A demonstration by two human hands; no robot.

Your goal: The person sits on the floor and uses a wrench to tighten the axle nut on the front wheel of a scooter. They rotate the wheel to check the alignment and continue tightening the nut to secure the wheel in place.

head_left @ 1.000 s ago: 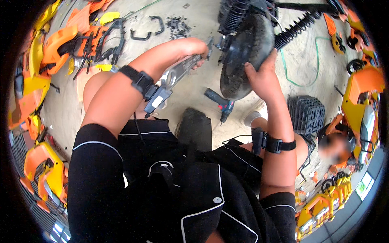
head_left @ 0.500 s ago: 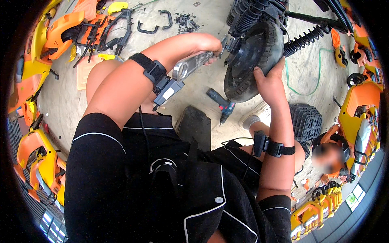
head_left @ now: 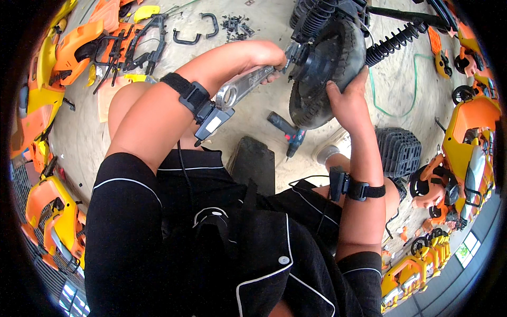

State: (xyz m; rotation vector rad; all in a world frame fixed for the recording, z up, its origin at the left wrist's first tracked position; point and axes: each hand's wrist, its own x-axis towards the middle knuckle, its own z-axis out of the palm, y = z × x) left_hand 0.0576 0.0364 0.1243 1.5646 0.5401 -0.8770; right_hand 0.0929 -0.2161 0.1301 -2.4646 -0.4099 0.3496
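My left hand (head_left: 272, 58) is closed round a big metal wrench (head_left: 244, 89), whose ring end sticks out toward my left wrist. The wrench's far end meets the axle area beside the wheel hub, but my fingers partly hide the contact. The black wheel (head_left: 322, 100) with its knobby tyre stands upright, joined to a suspension assembly. My right hand (head_left: 353, 100) grips the tyre's right side, thumb on the near face and the other fingers mostly hidden behind. Below the wheel, a cordless drill (head_left: 288, 131) lies on the floor.
Coil-spring shock absorbers (head_left: 396, 43) flank the wheel. A dark flat panel (head_left: 253, 166) lies before me, and a black plastic crate (head_left: 398, 152) stands at right. Loose bolts (head_left: 236, 27) and black handles (head_left: 186, 37) lie far left. Yellow-orange vehicle bodies (head_left: 465, 132) line both sides.
The wrench's ring end has swung slightly down and left, with my left hand still on it. My right hand keeps its place on the tyre. The whole view has shifted a little.
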